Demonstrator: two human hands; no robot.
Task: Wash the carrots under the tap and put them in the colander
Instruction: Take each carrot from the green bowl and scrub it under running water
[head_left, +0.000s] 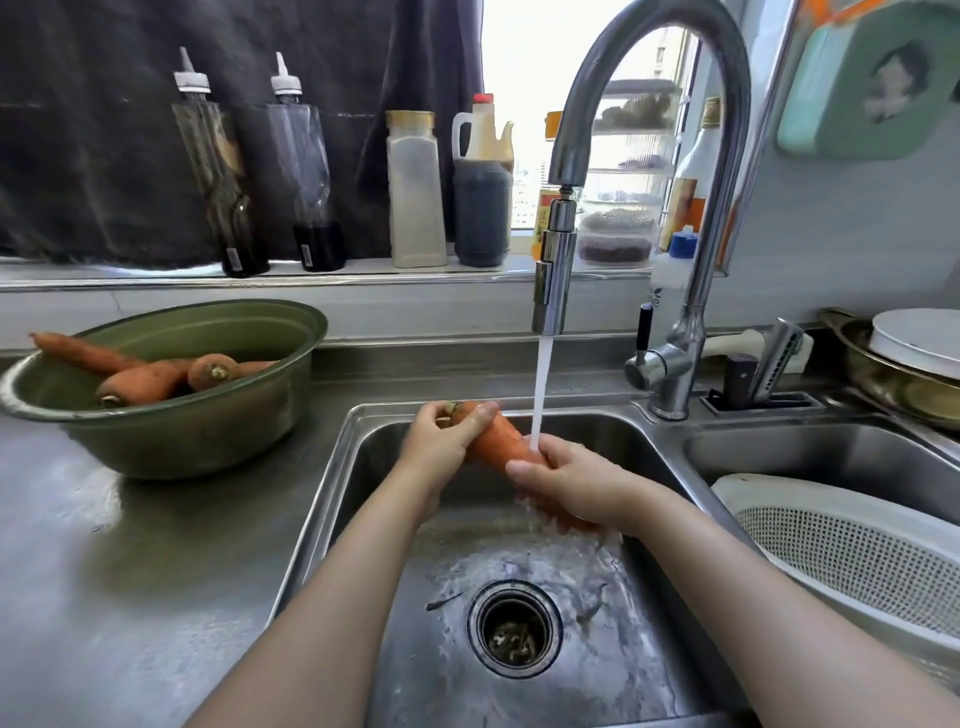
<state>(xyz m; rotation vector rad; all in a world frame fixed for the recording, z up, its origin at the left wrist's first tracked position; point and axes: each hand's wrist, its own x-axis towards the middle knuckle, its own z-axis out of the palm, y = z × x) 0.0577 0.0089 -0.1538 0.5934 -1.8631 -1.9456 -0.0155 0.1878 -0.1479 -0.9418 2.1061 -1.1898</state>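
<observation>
As our left grip (441, 441) and right grip (571, 486) clamp one carrot (498, 439) under the tap (553, 280), the four o'clock colander (831, 535) shows none; other carrots (150, 376) wait.

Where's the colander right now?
Head view, lower right: the white colander sits in the right-hand sink basin, just right of the right hand holding the carrot under the tap.

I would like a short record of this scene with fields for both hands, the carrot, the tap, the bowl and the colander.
left hand: grips top end of carrot
right hand: wraps lower part of carrot
carrot: under the stream, above the sink
tap: running
green bowl: on counter, holds several carrots
colander: white, at right, no carrot visible inside
</observation>
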